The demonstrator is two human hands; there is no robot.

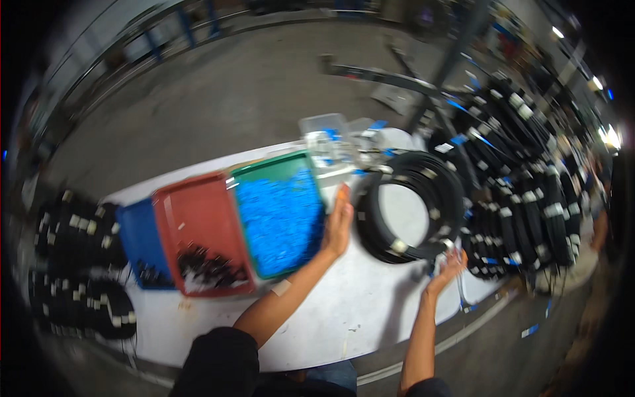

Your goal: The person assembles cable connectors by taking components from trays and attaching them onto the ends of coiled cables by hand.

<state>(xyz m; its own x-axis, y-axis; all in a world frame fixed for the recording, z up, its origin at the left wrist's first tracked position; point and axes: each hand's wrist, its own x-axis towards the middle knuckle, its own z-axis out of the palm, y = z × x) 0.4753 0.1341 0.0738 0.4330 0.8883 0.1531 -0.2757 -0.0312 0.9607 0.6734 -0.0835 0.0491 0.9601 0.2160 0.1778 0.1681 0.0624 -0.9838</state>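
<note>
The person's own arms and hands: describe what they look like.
The left sleeve and right sleeve look black, leaving both forearms bare. A small pale patch sits on the left forearm. The left hand and right hand are ungloved; something orange shows at the left fingertips, too blurred to identify.

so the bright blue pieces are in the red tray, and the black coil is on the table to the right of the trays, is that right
Not quite: the head view shows the bright blue pieces in the green tray, not the red tray. The black coil is on the table to the right of the trays.
</note>
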